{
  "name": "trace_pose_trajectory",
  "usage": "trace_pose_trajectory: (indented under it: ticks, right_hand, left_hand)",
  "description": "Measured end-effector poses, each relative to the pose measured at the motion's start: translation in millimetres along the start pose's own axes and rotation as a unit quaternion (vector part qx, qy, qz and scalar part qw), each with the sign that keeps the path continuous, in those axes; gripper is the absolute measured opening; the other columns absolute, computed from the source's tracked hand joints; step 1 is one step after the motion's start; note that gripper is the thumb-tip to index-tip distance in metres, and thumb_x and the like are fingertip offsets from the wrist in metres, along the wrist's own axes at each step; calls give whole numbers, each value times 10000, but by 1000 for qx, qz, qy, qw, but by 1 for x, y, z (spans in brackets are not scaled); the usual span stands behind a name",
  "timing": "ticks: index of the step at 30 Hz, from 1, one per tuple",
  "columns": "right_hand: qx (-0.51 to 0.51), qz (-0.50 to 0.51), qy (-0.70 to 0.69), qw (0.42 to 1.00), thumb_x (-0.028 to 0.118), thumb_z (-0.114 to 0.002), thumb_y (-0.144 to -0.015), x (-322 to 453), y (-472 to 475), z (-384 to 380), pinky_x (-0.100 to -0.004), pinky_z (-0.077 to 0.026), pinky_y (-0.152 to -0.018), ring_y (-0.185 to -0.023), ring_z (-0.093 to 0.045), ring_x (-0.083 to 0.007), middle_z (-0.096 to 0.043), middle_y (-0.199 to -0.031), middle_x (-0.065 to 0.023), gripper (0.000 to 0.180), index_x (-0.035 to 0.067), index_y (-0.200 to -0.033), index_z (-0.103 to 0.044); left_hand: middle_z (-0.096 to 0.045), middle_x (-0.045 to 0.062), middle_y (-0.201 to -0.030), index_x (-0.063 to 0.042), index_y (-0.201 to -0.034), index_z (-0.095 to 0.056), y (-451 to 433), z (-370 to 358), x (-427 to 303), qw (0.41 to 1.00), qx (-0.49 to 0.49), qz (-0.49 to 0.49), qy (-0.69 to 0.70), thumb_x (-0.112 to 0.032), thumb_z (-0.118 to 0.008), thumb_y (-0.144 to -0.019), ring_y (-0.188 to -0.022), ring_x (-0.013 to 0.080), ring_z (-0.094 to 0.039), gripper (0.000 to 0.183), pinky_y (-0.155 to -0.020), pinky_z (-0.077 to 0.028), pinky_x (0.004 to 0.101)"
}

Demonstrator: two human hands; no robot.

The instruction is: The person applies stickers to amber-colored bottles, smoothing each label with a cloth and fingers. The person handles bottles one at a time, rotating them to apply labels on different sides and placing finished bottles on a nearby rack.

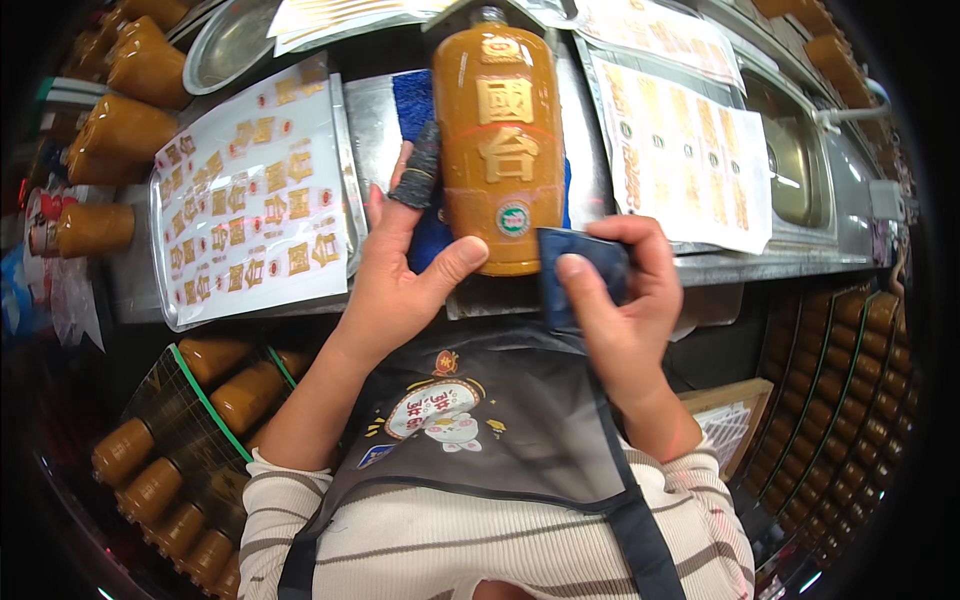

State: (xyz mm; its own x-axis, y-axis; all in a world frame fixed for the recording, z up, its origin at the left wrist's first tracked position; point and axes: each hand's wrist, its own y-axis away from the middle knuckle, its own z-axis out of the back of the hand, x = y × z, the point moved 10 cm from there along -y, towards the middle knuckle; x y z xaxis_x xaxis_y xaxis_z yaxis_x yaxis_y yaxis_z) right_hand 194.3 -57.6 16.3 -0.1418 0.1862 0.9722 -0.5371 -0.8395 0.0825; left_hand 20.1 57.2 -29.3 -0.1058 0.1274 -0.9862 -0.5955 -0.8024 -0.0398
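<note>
A glossy brown-glazed bottle (465, 187) lies on a blue cloth (415, 105), its neck pointing away from me. Raised gold characters, a small gold emblem and a round green-and-white decal (513, 219) mark its upper face. My left hand (409, 247) steadies the bottle from the left, thumb at the lower edge and a finger along its side. That finger wears a dark grey knitted finger sleeve (420, 169). In my right hand (626, 277) is a flat dark blue scraper-like pad (559, 289), pinched beside the bottle's lower right; whether it touches the glaze cannot be told.
Sheets of gold decals (251, 202) lie on a metal tray to the left, with more decal sheets (682, 157) to the right. Beyond stand a metal bowl (229, 49) and a sink (787, 157). Brown bottles (124, 135) crowd the left; racked ones (832, 390) fill the lower right.
</note>
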Motion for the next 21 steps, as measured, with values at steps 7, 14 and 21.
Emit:
trace_pose_trajectory:
  ticks: [7,14,21]
  right_hand:
    - [68,276,122,951,3,-739,-804,72,-18,-33,-302,-523,-745,-835,-667,-196,-668,-912,-111,239,-3,-1030,-660]
    - [13,227,110,968,21,-745,-834,58,-30,-2,-244,-498,-705,-785,-610,-104,-668,-885,-51,211,9,-1032,-671]
    - [34,206,69,975,-25,-729,-843,43,-39,-2,-231,-487,-711,-796,-599,-103,-646,-914,-39,201,0,-1029,-658]
  left_hand:
    - [-311,208,-1614,-61,-1556,-336,-1,1,-4,999,-3,5,35,-328,-742,-900,-1543,315,-171,816,-1211,43,519]
    - [-662,154,-1181,-23,-1188,-609,-17,1,-31,996,-89,15,-4,-356,-799,-836,-1145,314,-557,521,-1144,-199,503]
    - [-690,140,-1013,-21,-1068,-636,-22,0,-30,988,-155,3,19,-365,-809,-818,-979,326,-582,459,-1037,-310,486]
